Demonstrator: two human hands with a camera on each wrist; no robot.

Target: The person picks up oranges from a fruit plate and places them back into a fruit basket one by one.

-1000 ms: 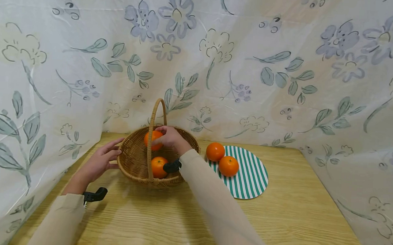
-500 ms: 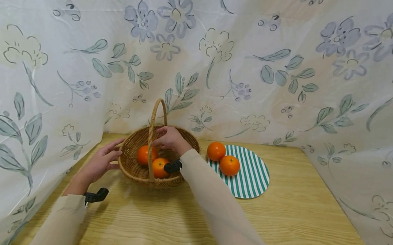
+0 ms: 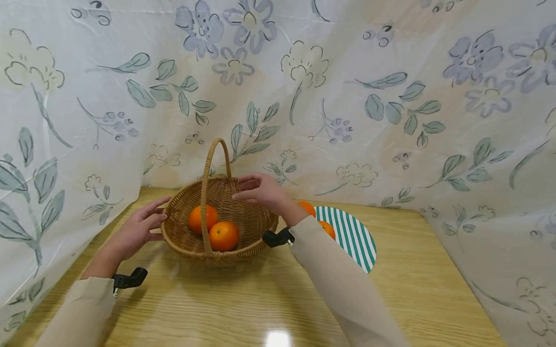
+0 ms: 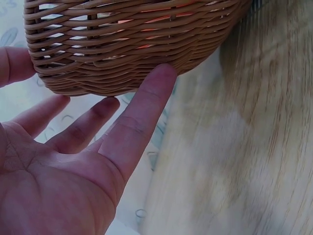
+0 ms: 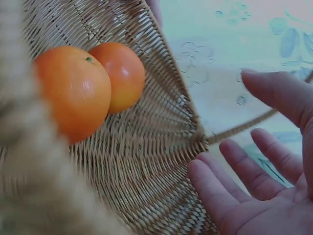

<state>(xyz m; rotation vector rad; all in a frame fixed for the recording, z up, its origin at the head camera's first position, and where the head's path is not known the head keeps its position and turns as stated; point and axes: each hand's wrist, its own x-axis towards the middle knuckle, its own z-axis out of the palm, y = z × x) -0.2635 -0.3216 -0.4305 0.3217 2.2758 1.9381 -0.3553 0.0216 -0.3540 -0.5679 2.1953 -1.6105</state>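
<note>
Head cam, bskt (image 3: 254, 221), R sleeve (image 3: 343, 285) pt.-hiding mat (image 3: 353, 232)

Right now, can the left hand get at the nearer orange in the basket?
Probably not directly: the left hand is outside the wicker basket, its wall between the fingers and the nearer orange. Over the rim, the handle may hamper it too.
</note>
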